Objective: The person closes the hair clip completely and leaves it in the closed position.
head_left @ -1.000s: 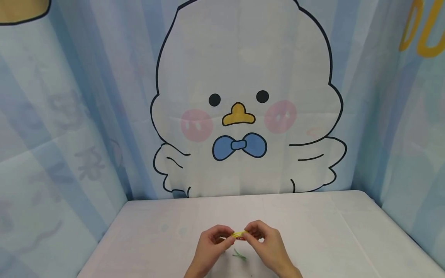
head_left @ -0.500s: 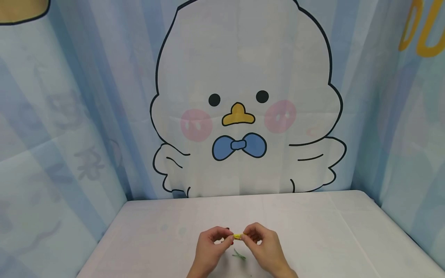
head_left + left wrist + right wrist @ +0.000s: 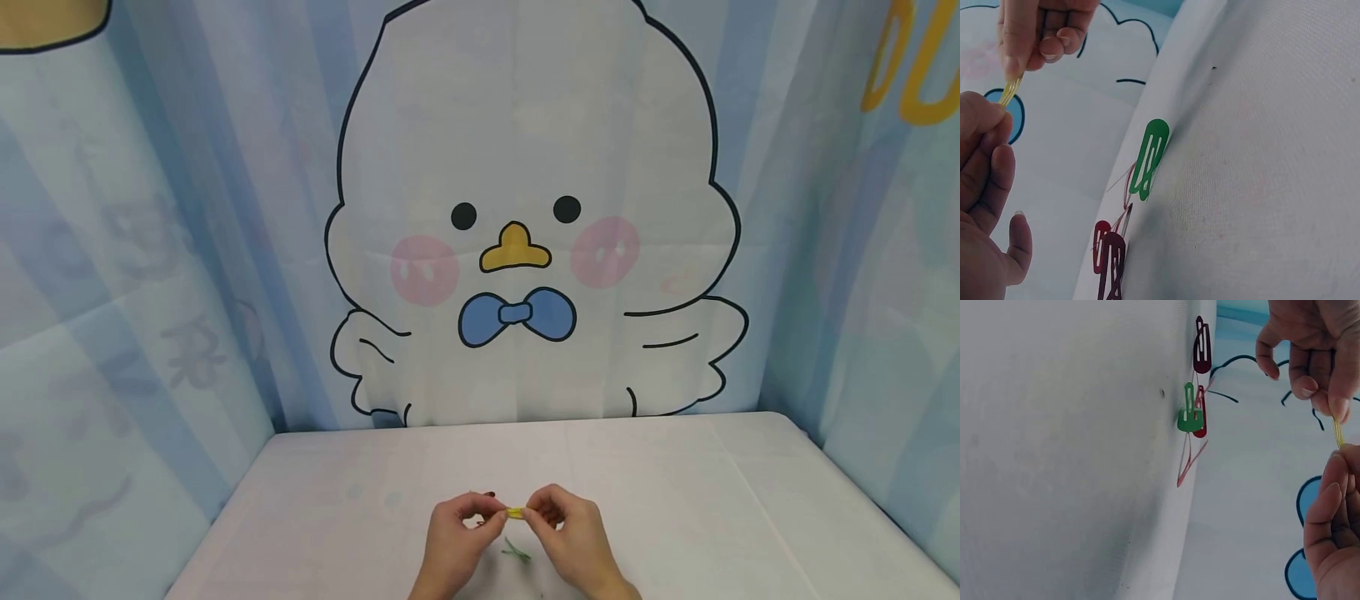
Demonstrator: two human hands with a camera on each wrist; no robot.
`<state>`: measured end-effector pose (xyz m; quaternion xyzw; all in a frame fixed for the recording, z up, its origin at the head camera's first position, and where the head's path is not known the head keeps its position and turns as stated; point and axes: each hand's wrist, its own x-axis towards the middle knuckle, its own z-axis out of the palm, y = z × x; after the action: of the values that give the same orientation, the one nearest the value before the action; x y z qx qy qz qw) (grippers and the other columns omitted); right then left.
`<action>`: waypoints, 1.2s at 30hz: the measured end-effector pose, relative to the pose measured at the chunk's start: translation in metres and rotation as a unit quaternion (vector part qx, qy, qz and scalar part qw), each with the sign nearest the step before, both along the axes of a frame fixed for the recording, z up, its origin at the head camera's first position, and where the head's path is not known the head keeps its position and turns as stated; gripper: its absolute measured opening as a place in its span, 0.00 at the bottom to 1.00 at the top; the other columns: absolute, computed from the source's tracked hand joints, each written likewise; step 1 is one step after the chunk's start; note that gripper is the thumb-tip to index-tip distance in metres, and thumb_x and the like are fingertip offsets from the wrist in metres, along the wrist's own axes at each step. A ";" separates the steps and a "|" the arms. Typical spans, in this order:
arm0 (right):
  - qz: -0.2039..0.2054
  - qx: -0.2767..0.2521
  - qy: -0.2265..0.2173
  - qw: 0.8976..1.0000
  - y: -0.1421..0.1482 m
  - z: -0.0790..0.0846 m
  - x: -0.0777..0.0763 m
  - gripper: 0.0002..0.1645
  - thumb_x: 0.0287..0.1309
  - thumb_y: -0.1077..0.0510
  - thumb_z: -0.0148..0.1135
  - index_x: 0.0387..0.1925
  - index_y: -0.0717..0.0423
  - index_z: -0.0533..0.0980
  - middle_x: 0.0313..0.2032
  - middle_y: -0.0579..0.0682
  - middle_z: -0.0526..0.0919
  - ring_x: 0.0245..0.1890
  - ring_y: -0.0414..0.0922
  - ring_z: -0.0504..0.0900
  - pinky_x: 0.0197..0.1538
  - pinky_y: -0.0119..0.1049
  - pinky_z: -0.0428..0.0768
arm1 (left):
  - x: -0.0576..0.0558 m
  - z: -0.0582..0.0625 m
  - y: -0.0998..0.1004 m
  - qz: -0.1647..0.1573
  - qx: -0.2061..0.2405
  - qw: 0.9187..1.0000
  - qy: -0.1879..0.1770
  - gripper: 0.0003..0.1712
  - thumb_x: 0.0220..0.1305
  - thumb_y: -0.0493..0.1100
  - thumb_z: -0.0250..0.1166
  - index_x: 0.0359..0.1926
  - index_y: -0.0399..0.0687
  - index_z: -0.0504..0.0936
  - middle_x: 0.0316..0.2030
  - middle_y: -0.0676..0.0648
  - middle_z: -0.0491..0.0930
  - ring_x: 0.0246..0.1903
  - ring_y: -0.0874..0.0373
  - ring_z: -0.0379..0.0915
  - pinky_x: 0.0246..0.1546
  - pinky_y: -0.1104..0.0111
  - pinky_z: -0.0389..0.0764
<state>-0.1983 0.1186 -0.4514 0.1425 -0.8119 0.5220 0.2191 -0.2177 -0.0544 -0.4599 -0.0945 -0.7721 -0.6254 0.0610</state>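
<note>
Between both hands, above the table, is a small yellow slotted hair clip (image 3: 515,513), also seen in the left wrist view as a yellow clip (image 3: 1010,92) with thin parallel strips. My left hand (image 3: 460,537) pinches one end with thumb and forefinger. The other end is pinched by the thumb and forefinger of my right hand (image 3: 573,533). Fingertips cover both ends of it. Below the hands a green snap hair clip (image 3: 1150,156) rests on the white table. Near it are a red clip (image 3: 1100,240) and a dark red clip (image 3: 1112,262).
Thin pinkish-red loops (image 3: 1184,465) lie beside the clips. A small dark speck (image 3: 1162,393) shows on the white tablecloth (image 3: 675,492). Behind the table hangs a curtain (image 3: 517,367) printed with a duck.
Both hands have lowered slightly with the yellow clip, which shows narrower than a second ago. A dark red tip now shows above my left fingers. The green clip has stayed put.
</note>
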 end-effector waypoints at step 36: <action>-0.004 -0.020 -0.025 0.999 0.009 0.004 -0.007 0.06 0.58 0.65 0.72 0.34 0.54 0.81 0.26 0.36 0.80 0.26 0.36 0.77 0.32 0.31 0.77 | -0.006 0.001 -0.013 -0.001 0.036 0.999 -0.016 0.07 0.62 0.38 0.72 0.40 0.40 0.85 0.36 0.48 0.84 0.33 0.55 0.78 0.35 0.71 0.81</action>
<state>-0.2049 0.1273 -0.4472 0.1217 -0.8074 0.5403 0.2035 -0.2240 -0.0671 -0.4593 -0.0830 -0.7499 -0.6543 0.0517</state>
